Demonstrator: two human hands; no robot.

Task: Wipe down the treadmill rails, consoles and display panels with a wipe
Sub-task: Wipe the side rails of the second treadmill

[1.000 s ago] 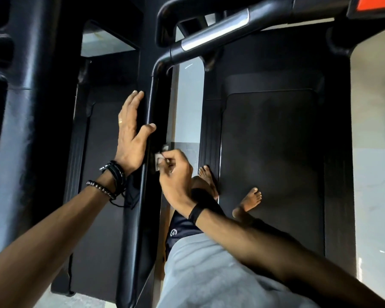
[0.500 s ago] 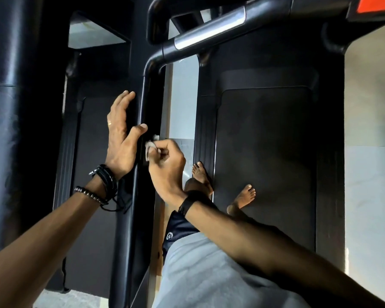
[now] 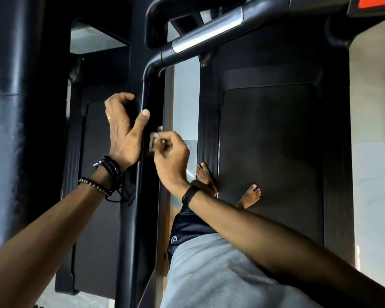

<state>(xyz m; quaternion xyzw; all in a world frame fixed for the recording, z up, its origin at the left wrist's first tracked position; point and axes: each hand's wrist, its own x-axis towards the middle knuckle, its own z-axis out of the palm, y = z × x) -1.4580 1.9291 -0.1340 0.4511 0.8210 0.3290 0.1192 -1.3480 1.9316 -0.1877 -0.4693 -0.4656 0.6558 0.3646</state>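
Wipe (image 3: 154, 138) between right-hand fingers (image 3: 165, 138)

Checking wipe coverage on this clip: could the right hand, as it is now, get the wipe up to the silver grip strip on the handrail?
Probably yes. The right hand pinches the wipe against the black upright, and the silver strip sits above it along the same rail. Nothing blocks the way; the left hand grips the upright's far side.
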